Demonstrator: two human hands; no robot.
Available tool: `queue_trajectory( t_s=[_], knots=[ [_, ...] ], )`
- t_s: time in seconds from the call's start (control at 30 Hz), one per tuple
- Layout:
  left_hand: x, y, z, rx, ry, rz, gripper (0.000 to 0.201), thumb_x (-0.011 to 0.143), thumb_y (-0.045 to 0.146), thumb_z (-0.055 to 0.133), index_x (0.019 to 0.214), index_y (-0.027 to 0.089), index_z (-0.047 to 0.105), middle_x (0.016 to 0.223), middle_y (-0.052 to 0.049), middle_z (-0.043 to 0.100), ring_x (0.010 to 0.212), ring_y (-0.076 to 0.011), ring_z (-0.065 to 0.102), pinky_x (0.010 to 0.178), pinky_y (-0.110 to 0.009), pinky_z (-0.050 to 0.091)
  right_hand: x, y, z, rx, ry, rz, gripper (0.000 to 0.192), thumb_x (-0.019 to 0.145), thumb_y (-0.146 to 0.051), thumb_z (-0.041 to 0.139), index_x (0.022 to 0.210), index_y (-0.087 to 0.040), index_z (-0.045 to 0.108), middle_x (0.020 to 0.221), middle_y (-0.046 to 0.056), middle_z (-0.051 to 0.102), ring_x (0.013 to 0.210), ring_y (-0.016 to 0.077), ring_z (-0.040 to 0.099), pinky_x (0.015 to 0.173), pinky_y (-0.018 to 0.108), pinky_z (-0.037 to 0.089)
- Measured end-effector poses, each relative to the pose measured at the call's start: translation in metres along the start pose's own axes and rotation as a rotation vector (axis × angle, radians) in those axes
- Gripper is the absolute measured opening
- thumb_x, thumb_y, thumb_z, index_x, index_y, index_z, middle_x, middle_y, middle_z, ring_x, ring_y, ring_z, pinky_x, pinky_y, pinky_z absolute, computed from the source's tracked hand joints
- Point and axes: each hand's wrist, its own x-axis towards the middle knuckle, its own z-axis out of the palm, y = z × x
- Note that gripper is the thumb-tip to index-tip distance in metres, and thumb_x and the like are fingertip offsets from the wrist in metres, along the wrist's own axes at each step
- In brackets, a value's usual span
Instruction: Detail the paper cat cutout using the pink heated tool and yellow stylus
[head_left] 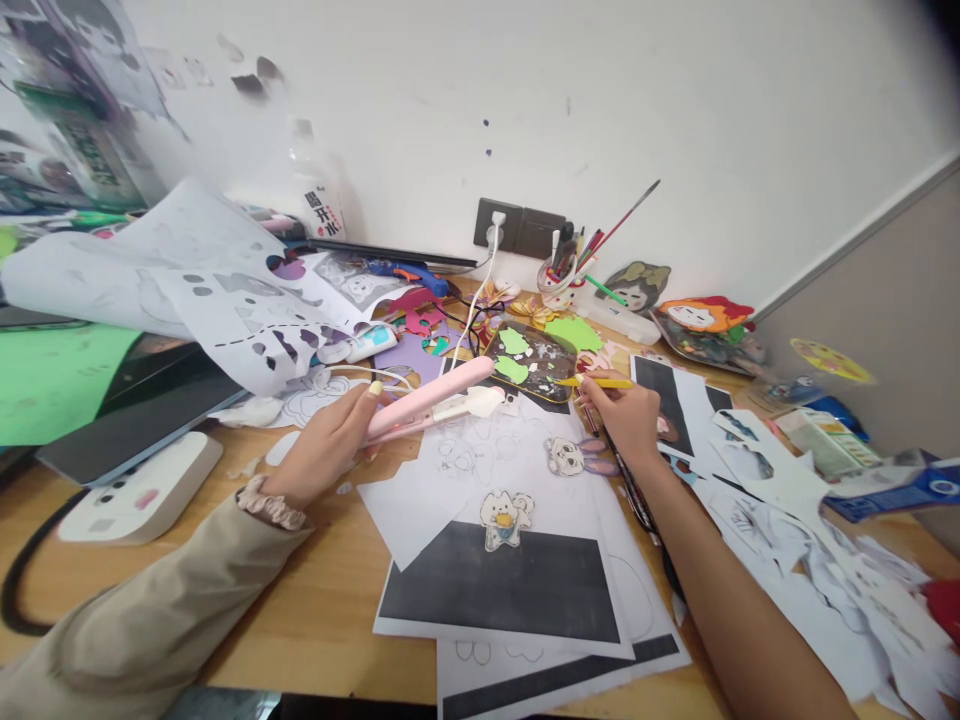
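My left hand point(330, 440) grips a pink clamp-like heating iron point(431, 400) by its handle, its white cord running back to the wall socket point(496, 225). The iron's tip lies over white paper near a dark pad point(536, 362) carrying green scraps. My right hand point(622, 410) holds a yellow pen-like tool point(596, 382) whose tip points at that pad. Below the hands lie two small cartoon cut-outs, a dog-like figure point(506, 517) and a bear-like one point(564, 455), on printed sheets point(502, 590) with black blocks.
Loose cut-out sheets point(202, 290) pile up at the left over a tablet point(142, 400). A white box point(142, 495) sits at the near left. A pen cup point(559, 275) stands by the wall. Paper scraps point(817, 540) and cartons cover the right side.
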Motion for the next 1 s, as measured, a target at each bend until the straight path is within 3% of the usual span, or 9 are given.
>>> queue_trajectory(
  t_s=[0.27,0.63,0.83,1.0],
  knots=[
    [0.0,0.001,0.0,0.002,-0.005,-0.003,0.045,0.08,0.049,0.018,0.095,0.021,0.05,0.047,0.003,0.048,0.045,-0.0141,0.045,0.044,-0.024,0.034,0.002,0.006,0.003,0.033,-0.011,0.044,0.03,0.073,-0.038,0.043,0.063,-0.018,0.062,0.054,0.001,0.063,0.056,0.0162,0.06,0.06,0.027,0.044],
    [-0.001,0.001,-0.001,0.008,-0.015,0.004,0.044,0.081,0.049,0.017,0.096,0.022,0.049,0.047,0.004,0.047,0.045,-0.0131,0.044,0.046,-0.024,0.034,0.002,0.004,0.002,0.02,0.02,0.039,0.032,0.073,-0.036,0.043,0.052,-0.018,0.06,0.056,0.002,0.063,0.059,0.0166,0.06,0.061,0.027,0.042],
    [0.001,0.001,0.0,0.025,-0.014,0.002,0.043,0.081,0.048,0.018,0.09,0.021,0.05,0.047,0.003,0.048,0.047,-0.0143,0.046,0.047,-0.025,0.034,0.003,0.004,-0.002,0.046,0.052,0.044,0.032,0.073,-0.039,0.044,0.056,-0.017,0.061,0.055,0.003,0.063,0.06,0.0173,0.06,0.062,0.028,0.043],
    [0.001,0.001,-0.001,0.021,-0.016,-0.002,0.042,0.081,0.047,0.018,0.09,0.02,0.049,0.048,0.003,0.049,0.047,-0.0147,0.047,0.048,-0.025,0.035,0.001,-0.005,-0.016,0.105,0.089,0.051,0.027,0.073,-0.039,0.045,0.071,-0.016,0.061,0.056,0.001,0.062,0.054,0.0148,0.059,0.057,0.027,0.045]
  ],
)
